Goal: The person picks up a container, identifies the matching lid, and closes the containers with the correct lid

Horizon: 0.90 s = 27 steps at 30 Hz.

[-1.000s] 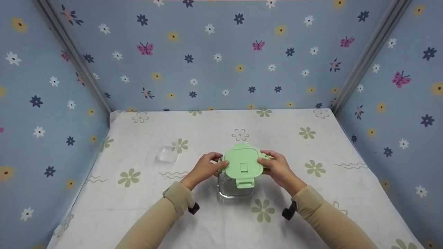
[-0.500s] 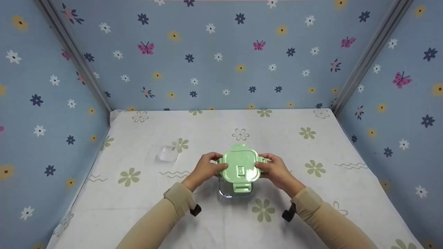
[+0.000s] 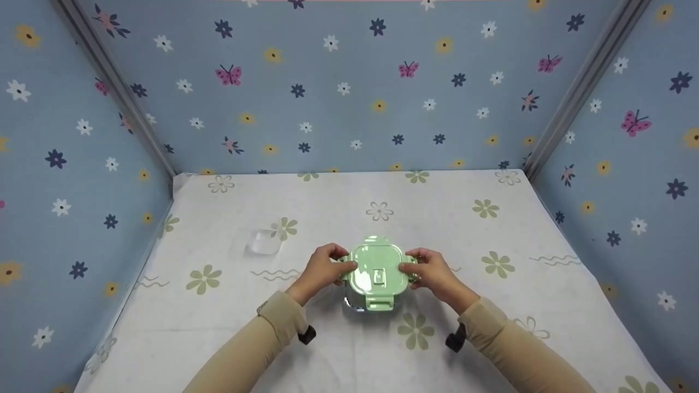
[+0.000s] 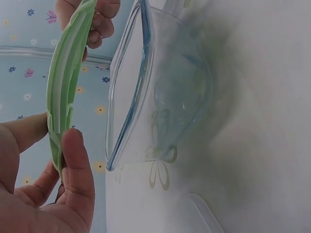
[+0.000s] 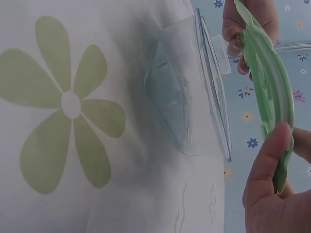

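A light green snap-on lid (image 3: 378,259) with flaps on its sides is held level by both hands above a clear glass food container (image 3: 355,307). My left hand (image 3: 323,270) pinches the lid's left edge, thumb on top and fingers beneath. On the opposite edge my right hand (image 3: 434,273) pinches it the same way. A gap shows between the lid (image 4: 63,87) and the rim of the glass container (image 4: 182,92) in the left wrist view. From the head view the lid hides most of the container, which stands upright on the cloth.
A small clear, squarish piece (image 3: 266,243) lies on the cloth to the left, behind my left hand. White cloth with printed flowers (image 3: 415,204) covers the table. Blue patterned walls (image 3: 349,109) close in the back and both sides.
Both hands have shifted the lid slightly left and towards the body, so it now covers more of the glass container. The grip is unchanged, and the small clear piece stays put.
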{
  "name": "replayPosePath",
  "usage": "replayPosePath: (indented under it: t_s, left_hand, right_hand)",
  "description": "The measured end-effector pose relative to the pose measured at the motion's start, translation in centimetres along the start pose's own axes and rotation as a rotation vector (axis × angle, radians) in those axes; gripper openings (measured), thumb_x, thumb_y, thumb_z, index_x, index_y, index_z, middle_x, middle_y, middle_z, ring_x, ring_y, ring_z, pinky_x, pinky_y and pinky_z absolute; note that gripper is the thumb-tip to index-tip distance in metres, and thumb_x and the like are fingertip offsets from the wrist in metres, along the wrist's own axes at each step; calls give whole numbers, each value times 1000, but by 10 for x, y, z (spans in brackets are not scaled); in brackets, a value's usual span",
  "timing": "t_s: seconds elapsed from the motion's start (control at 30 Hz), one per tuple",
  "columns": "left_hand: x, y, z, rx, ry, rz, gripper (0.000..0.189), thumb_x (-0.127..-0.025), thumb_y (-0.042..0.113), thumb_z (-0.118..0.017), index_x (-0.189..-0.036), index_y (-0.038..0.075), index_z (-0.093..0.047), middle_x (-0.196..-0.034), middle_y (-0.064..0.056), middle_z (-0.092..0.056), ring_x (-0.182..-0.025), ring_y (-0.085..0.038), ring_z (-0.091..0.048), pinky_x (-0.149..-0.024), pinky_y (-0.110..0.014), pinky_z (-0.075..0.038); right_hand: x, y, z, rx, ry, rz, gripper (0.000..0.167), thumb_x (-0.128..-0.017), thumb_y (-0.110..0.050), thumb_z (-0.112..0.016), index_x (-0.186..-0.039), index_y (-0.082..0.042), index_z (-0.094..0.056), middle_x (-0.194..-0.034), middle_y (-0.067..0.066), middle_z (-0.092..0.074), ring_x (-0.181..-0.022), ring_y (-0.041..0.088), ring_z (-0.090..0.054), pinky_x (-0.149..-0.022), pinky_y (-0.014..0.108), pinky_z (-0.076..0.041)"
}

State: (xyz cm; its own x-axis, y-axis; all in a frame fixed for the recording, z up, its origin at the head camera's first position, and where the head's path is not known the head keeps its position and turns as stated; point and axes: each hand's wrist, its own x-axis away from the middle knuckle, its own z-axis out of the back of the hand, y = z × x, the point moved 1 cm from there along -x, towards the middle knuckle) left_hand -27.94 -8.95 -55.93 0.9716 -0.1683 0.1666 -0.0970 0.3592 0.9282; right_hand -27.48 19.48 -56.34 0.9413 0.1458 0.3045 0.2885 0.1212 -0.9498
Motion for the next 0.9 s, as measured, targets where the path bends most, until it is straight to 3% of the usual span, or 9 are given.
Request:
replayPosePath:
  t_s: [0.33,0.9]
  left_hand:
    - [5,-8,1,-58,-10,22,37,-92,23,-85,-113,-1,-68,-104,-9,-61,-83,-17,-60,-59,-28,-60]
    - [11,-21,-2,-149,-1,70,36,-91,27,-86,-110,2,-68,-101,-9,-63,-83,-18,-59,-61,-28,-56]
  right_hand:
    - [-1,10,-4,32,-10,-41,36,-94,-8,-81,-123,1,-62,-98,8,-72,-78,16,-71,-62,28,-61]
    - [2,21,-12,79,14,-57,39,-92,-8,-84,-122,3,-62,-101,10,-71,-87,18,-73,-74,33,-67]
